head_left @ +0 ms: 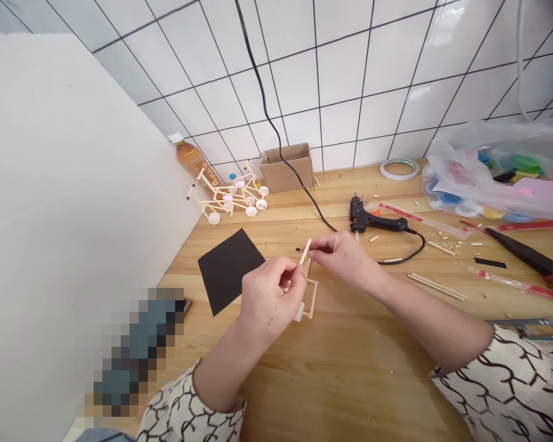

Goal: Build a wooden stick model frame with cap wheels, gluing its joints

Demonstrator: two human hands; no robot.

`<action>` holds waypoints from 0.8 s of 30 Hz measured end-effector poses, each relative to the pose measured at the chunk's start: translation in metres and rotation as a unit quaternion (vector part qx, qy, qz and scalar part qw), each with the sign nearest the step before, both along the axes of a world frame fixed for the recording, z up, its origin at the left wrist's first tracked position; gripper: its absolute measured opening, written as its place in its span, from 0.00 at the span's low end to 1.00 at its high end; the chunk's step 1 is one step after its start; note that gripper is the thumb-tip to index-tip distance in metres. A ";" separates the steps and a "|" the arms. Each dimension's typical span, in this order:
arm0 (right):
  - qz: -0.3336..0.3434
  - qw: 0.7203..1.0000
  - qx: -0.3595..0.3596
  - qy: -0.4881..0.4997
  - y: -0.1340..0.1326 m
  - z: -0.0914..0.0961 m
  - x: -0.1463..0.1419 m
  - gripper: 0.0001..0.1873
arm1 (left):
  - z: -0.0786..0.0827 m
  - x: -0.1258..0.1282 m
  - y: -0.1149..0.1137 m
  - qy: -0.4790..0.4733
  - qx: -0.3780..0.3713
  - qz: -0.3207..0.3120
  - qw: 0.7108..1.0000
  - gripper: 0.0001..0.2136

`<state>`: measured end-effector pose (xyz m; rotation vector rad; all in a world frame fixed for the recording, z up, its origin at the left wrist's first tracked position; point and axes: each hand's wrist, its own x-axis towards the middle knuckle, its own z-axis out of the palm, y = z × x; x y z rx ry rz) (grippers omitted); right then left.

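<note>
My left hand [270, 298] is closed in a pinch on a small frame of thin wooden sticks [311, 294], held just above the wooden table [341, 368]. A small white cap shows at the frame's lower end. My right hand [343, 258] pinches a short wooden stick [305, 250] and holds it against the top of the frame. Both hands meet at the middle of the table. A black hot glue gun [373, 220] lies just behind my right hand, its cord running up the tiled wall.
A black square sheet [228, 267] lies left of my hands. Stick-and-cap models [233, 196], a bottle [191, 158] and a cardboard box [288, 167] stand at the back. A tape roll [399, 168], loose sticks [435, 285], a plastic bag of caps [498, 178] and tools lie at the right.
</note>
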<state>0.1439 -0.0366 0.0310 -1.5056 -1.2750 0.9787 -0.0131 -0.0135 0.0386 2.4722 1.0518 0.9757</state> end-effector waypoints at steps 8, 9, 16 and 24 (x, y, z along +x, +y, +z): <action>0.027 0.999 0.011 -0.016 0.002 -0.008 0.000 0.11 | 0.009 0.002 0.003 0.052 -0.010 0.008 0.999 0.08; 0.028 0.999 0.012 -0.017 0.002 -0.009 0.001 0.11 | 0.010 0.002 0.003 0.062 -0.013 0.011 0.998 0.08; 0.026 0.999 0.007 -0.025 0.003 -0.013 0.000 0.11 | 0.014 0.003 0.005 0.117 -0.024 0.018 0.993 0.07; 0.029 0.999 0.001 -0.024 0.002 -0.010 -0.001 0.12 | 0.015 0.002 0.005 0.122 -0.022 0.018 0.992 0.07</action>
